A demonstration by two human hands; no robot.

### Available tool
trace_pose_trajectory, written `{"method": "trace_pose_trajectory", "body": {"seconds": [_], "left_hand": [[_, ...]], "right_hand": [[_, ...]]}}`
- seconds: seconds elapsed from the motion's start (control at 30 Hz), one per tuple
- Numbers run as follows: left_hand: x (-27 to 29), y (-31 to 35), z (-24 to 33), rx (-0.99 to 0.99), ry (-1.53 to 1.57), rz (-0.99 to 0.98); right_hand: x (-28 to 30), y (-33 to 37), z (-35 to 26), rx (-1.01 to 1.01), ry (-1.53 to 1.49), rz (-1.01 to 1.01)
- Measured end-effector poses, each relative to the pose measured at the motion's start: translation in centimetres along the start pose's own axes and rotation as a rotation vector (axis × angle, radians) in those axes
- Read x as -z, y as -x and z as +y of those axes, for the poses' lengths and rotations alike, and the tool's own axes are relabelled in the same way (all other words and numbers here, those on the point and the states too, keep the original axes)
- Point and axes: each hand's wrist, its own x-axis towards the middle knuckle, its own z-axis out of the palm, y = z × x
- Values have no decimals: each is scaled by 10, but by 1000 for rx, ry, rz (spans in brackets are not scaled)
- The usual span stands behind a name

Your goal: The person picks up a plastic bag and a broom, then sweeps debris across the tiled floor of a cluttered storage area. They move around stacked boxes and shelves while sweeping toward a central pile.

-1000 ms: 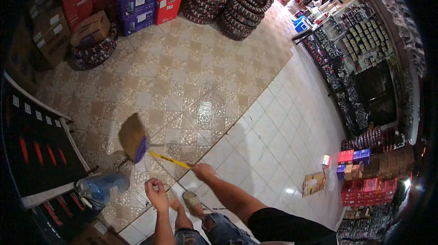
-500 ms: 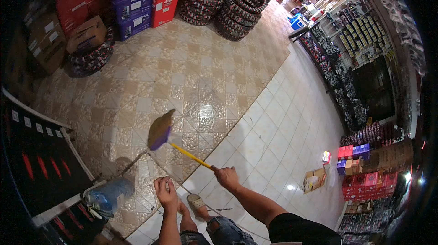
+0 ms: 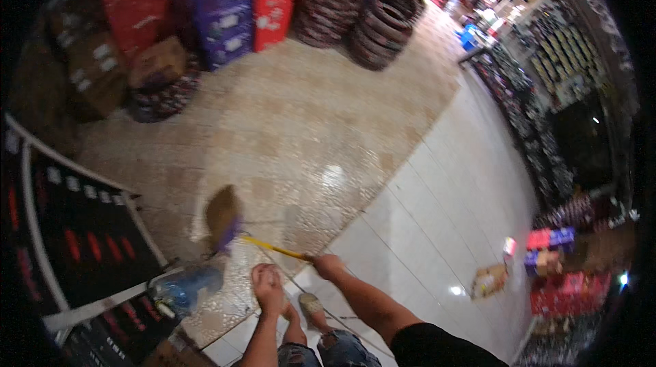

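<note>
In my right hand (image 3: 329, 267) is the yellow handle of a broom (image 3: 279, 249), gripped near the end that shows. The handle runs leftward to a purple collar and a brown fan-shaped brush (image 3: 221, 211), which is over the patterned tile floor, close to the left-hand rack. My left hand (image 3: 267, 283) hangs below the handle, apart from it. Its fingers are curled in, and nothing shows in them. Motion blur softens both hands and the brush.
A blue clear plastic jug (image 3: 188, 290) lies by a dark rack (image 3: 89, 230) at left. Tyre stacks (image 3: 386, 25) and red and purple cartons (image 3: 222, 15) line the far side. A torn cardboard piece (image 3: 489, 281) lies on the white tiles, near stacked boxes (image 3: 567, 293).
The whole view has shifted. The brush has swung left and nearer to the rack and jug, with the handle lying flatter. My right hand still holds the broom; my left stays curled.
</note>
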Motion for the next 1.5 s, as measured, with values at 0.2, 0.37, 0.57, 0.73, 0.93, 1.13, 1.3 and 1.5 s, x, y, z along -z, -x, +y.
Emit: {"method": "trace_pose_trajectory", "body": {"seconds": [0.2,0.37,0.57,0.73,0.93,1.13,1.3,1.5], "left_hand": [[40,-53,16,-151,-84,96],[32,-69,-10,-80,-8,208],[0,-68,25,-57,59,211],[-6,-91,65,-152,10,175],[-31,-162,46,-126,-56,186],[-63,-198,78,-144,-71,157],[-95,-218,115,-222,-68,142],[-153,-242,145,-342,-5,115]], "right_hand": [[57,48,84,-202,282,68],[91,67,70,-194,170,246],[85,-7,-5,100,101,303],[44,-111,-94,230,82,64],[56,-183,-52,243,2,54],[152,-116,124,-85,-28,113],[214,-51,203,-165,59,324],[241,-47,183,-136,-53,354]]}}
